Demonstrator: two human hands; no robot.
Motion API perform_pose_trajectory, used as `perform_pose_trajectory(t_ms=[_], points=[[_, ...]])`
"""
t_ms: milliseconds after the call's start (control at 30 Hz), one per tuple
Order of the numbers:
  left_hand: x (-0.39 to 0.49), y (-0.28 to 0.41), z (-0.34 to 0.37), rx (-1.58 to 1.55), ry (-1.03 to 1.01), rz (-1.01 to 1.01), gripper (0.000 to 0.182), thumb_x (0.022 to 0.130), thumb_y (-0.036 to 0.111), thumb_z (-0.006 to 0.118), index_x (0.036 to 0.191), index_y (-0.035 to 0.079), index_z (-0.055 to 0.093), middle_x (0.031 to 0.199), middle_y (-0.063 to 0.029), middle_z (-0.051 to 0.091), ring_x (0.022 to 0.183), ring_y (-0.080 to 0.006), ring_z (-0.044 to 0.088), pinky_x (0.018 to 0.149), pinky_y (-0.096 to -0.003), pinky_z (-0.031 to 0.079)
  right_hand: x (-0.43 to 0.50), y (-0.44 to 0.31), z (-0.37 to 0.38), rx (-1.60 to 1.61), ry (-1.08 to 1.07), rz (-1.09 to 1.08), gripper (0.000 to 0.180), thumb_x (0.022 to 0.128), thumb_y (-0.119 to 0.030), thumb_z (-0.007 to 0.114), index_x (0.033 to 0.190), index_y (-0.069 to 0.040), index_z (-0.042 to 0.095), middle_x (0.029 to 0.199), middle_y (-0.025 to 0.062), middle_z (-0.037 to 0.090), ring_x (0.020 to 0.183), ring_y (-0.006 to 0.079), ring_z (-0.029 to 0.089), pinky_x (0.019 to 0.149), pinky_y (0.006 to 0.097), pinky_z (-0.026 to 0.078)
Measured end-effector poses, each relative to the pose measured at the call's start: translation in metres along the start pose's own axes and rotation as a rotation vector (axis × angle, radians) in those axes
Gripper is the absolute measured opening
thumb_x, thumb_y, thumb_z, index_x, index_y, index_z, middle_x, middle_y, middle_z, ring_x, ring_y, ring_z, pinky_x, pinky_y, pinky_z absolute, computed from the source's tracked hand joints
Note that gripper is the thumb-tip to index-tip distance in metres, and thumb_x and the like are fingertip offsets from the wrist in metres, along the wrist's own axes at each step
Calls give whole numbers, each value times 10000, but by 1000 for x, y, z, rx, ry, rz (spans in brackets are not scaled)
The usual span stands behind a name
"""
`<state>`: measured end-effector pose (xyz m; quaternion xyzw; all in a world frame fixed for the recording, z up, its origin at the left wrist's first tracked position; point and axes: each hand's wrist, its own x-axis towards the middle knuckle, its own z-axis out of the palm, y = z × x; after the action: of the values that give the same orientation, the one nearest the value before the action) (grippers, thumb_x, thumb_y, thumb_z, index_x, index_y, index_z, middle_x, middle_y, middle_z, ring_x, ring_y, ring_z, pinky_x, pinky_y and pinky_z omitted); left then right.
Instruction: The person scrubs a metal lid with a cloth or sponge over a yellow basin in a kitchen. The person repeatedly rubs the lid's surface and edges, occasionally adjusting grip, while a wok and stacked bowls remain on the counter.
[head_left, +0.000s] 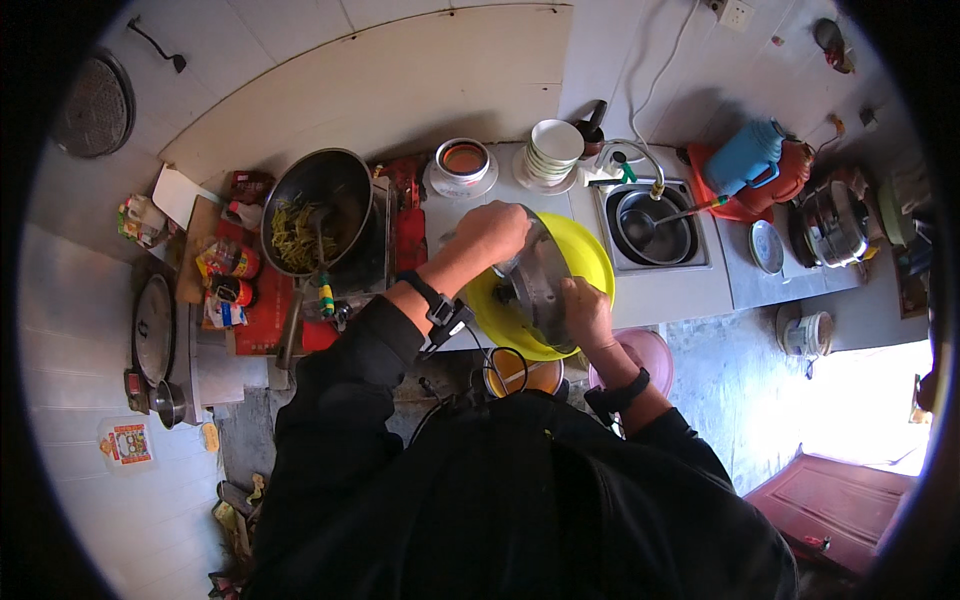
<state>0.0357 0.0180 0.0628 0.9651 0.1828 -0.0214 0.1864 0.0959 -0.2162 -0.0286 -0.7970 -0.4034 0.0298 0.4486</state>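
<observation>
Both of my hands are on a round pot lid (541, 281) that tilts over a yellow-green plastic basin (592, 251) on the counter. My left hand (495, 231) grips the lid's far left edge, its fingers partly hidden. My right hand (587, 309) holds the near right edge with the thumb on top. The lid's dark knob (504, 293) faces left. To the left, a wok (319, 166) on the stove holds cooked green strips (292, 236) and a spatula (325, 289) with a green and yellow handle.
A sink (705, 251) to the right holds a metal pot (679, 244) with a ladle inside. Stacked white bowls (556, 142) stand at the back. Sauce bottles (232, 259) are left of the wok. Below the counter edge are an orange bucket (553, 373) and a pink basin (656, 360).
</observation>
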Motion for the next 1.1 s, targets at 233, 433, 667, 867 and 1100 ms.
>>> perform_pose_trajectory(t_ms=[233, 433, 667, 867, 1100], points=[[-32, 41, 24, -71, -87, 114, 266, 977, 303, 626, 938, 88, 777, 939, -213, 759, 890, -435, 740, 818, -558, 584, 7, -1, -7, 44, -10, 101, 362, 1079, -284, 573, 869, 1, 644, 774, 285, 652, 762, 498, 668, 668, 531, 519], [1, 9, 8, -70, 69, -26, 265, 969, 287, 634, 907, 76, 782, 913, -220, 754, 882, -443, 737, 806, -553, 586, -3, 9, -11, -6, -34, 88, 351, 1075, -281, 595, 873, 2, 642, 758, 279, 637, 754, 502, 652, 666, 521, 511], [-12, 3, 22, -107, 189, 56, 302, 1011, 319, 623, 928, 53, 741, 860, -232, 733, 848, -462, 717, 764, -578, 558, -11, 10, -19, 69, -64, 246, 290, 1084, -273, 562, 1084, -36, 728, 771, 245, 669, 754, 452, 688, 706, 482, 537], [-52, -41, 30, -154, 33, 33, 297, 1012, 329, 639, 935, 58, 734, 893, -232, 718, 900, -474, 688, 780, -574, 524, -15, 15, -30, 133, -5, 220, 376, 1072, -199, 555, 1409, -51, 628, 907, 236, 711, 835, 347, 732, 797, 422, 565], [-75, -53, 42, -170, -62, -49, 331, 1018, 346, 616, 935, 59, 760, 899, -232, 737, 881, -465, 710, 786, -569, 548, 19, 30, -47, 140, -49, 279, 361, 1010, -131, 569, 1346, -22, 642, 948, 171, 734, 874, 269, 724, 809, 383, 557]])
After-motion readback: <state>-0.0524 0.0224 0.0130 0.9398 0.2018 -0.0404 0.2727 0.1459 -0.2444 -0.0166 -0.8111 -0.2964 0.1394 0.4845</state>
